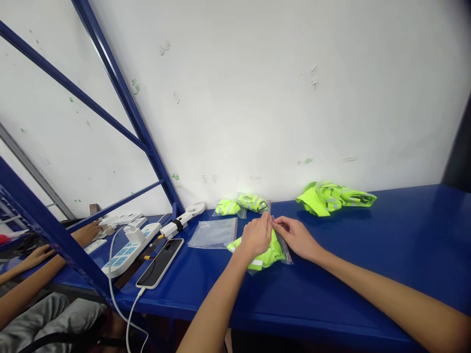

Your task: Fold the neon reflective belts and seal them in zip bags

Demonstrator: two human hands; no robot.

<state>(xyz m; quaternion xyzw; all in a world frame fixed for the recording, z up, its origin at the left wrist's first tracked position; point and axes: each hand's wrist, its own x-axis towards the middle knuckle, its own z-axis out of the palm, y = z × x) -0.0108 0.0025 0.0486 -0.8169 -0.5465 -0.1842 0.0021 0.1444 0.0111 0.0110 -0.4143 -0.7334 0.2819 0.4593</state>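
A clear zip bag (286,249) with a folded neon-yellow reflective vest (270,252) inside lies on the blue table in front of me. My left hand (256,234) is closed on the bag's upper edge, its fingers partly hidden behind the knuckles. Close beside it, my right hand (296,236) pinches the same edge between thumb and fingers. To the left lies a flat clear zip bag (214,232). Behind my hands are two bagged yellow vests (241,204), and a loose crumpled yellow vest (333,197) rests by the wall at the right.
At left, a white phone (161,263) with a cable, a power strip (128,251) and a small handheld fan (184,218) lie on the table (368,274). A blue metal frame (125,93) rises there. Beyond it are another person's arms (47,264).
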